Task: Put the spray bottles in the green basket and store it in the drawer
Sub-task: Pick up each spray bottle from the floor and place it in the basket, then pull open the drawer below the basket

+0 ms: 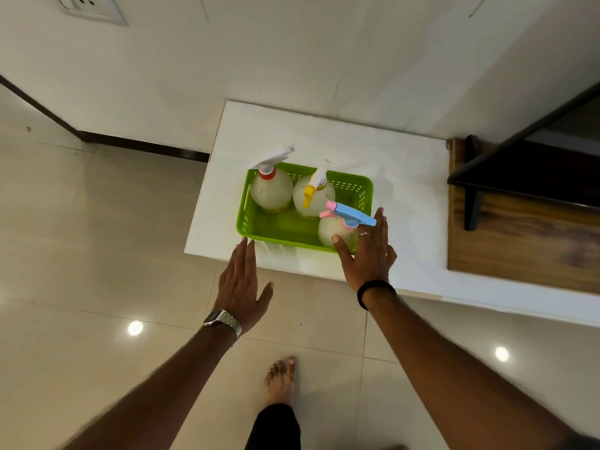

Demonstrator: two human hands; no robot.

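Observation:
A green plastic basket (276, 226) stands on a white tabletop (406, 190) near its front edge. Three round translucent spray bottles stand upright inside it: one with a white trigger and red collar (271, 190) at the back left, one with a yellow nozzle (313, 196) in the middle, one with a blue and pink trigger (337, 230) at the front right. My left hand (242, 287) is flat and spread, fingertips just short of the basket's front left corner. My right hand (368, 254) is spread at the front right corner, its thumb against the blue-triggered bottle.
A wooden surface (519, 241) with a dark shelf bracket (480, 190) adjoins the white top on the right. Glossy beige floor tiles lie to the left and below. My bare foot (282, 381) stands on the floor in front of the table. A white wall rises behind.

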